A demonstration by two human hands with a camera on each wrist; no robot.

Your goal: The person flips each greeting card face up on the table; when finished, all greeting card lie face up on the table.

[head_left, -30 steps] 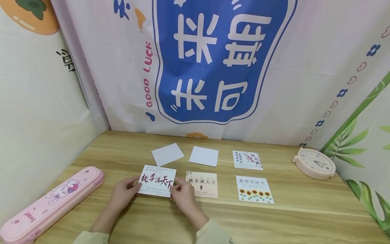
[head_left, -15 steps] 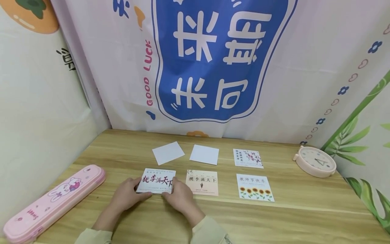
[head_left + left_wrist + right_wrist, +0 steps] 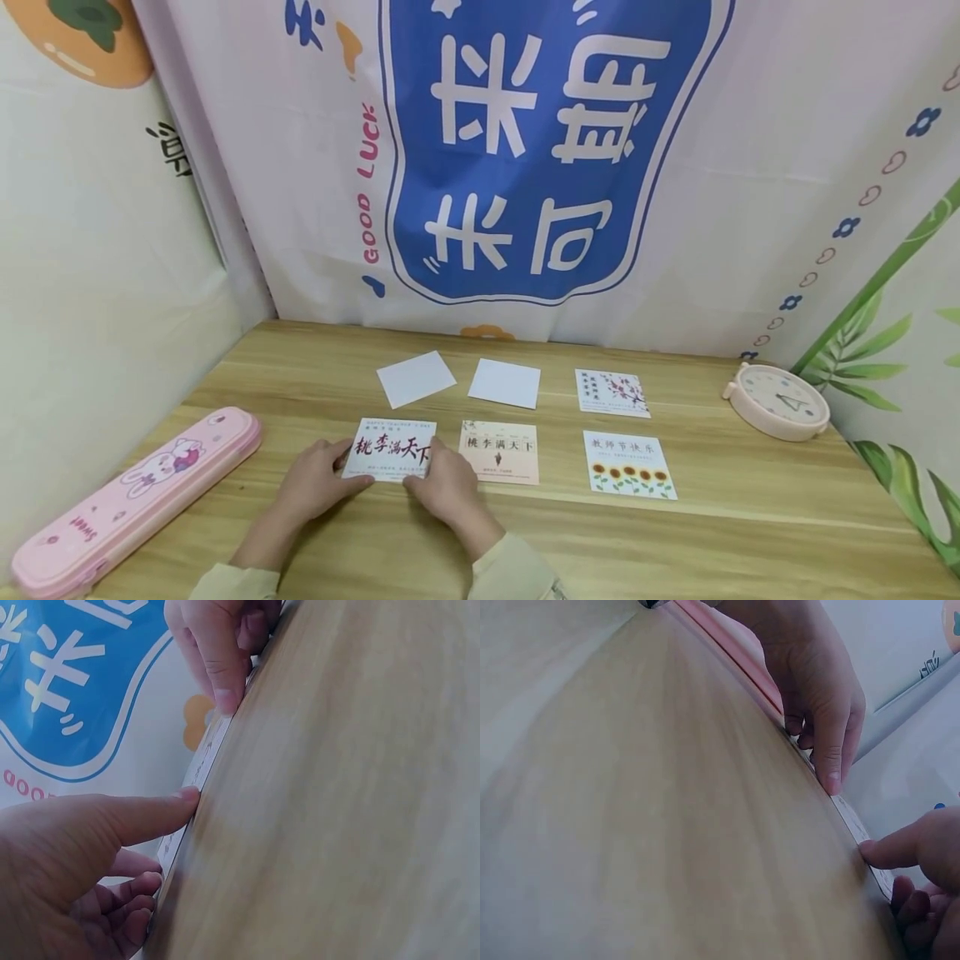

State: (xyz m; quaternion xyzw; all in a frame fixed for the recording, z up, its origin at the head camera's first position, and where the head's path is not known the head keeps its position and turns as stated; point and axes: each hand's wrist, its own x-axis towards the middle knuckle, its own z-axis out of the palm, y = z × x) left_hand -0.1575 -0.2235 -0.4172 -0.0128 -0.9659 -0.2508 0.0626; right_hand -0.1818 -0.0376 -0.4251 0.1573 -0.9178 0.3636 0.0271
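A square white greeting card [image 3: 390, 450] with dark red brush lettering lies low over the wooden table, between both hands. My left hand [image 3: 318, 475] holds its left side, thumb [image 3: 176, 806] at the near edge and the other fingers curled beside it. From the opposite side my right hand [image 3: 447, 482] grips the card, its thumb [image 3: 877, 853] also at the near edge. In both wrist views the card shows only as a thin pale strip along the tabletop. Just right of the right hand lies a beige card [image 3: 500, 454] with boxed characters.
Two blank white cards [image 3: 416, 379] lie behind, near a blossom card [image 3: 612, 393]. A sunflower card [image 3: 630, 467] is farther right. The pink pencil case [image 3: 138, 500] sits at the left, a round pink clock [image 3: 778, 402] at the back right. A printed cloth [image 3: 322, 208] hangs behind the table.
The lettered card has come down from a raised, tilted hold to lie flatter near the table. Both thumbs have shifted from its face to its near edge. The other cards stay put.
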